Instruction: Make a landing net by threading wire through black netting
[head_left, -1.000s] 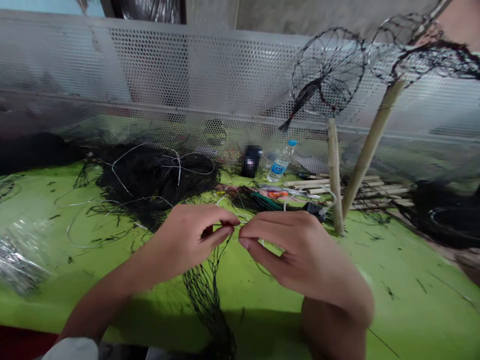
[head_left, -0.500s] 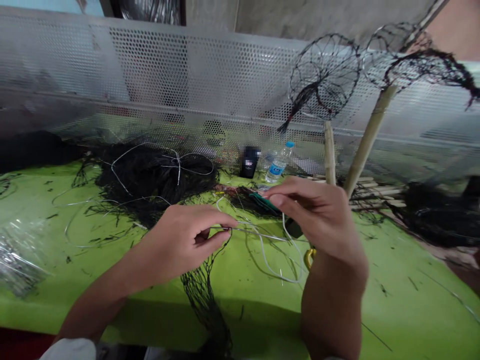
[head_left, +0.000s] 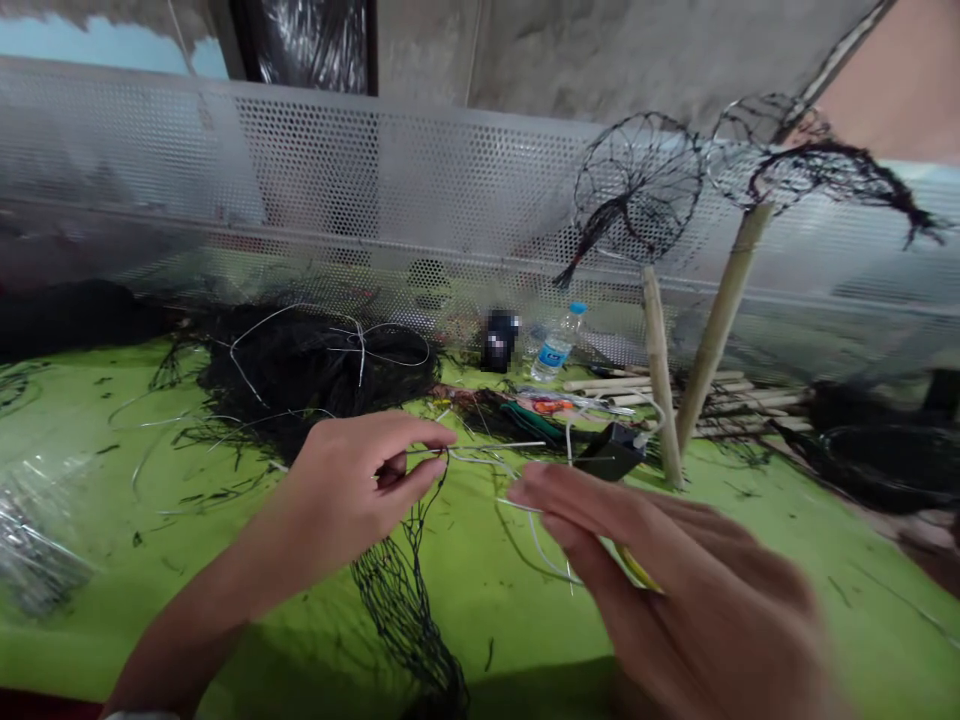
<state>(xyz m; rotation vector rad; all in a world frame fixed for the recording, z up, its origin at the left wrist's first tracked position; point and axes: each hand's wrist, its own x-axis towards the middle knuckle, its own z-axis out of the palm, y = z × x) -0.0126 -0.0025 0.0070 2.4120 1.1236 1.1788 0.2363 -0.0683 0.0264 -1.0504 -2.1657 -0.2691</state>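
On the green counter point(head_left: 90, 600), a thin wire point(head_left: 480, 452) and black netting point(head_left: 409, 590) are pinched in the left hand point(head_left: 360, 480), its grip clamped on them. Just right, the right hand point(head_left: 675, 580) is held flat, fingers apart, nothing grasped, near the wire's loop.

left hand point(head_left: 360, 480) pinched, thumb against forefinger; right hand point(head_left: 675, 570) flat, fingers extended, pointing left.
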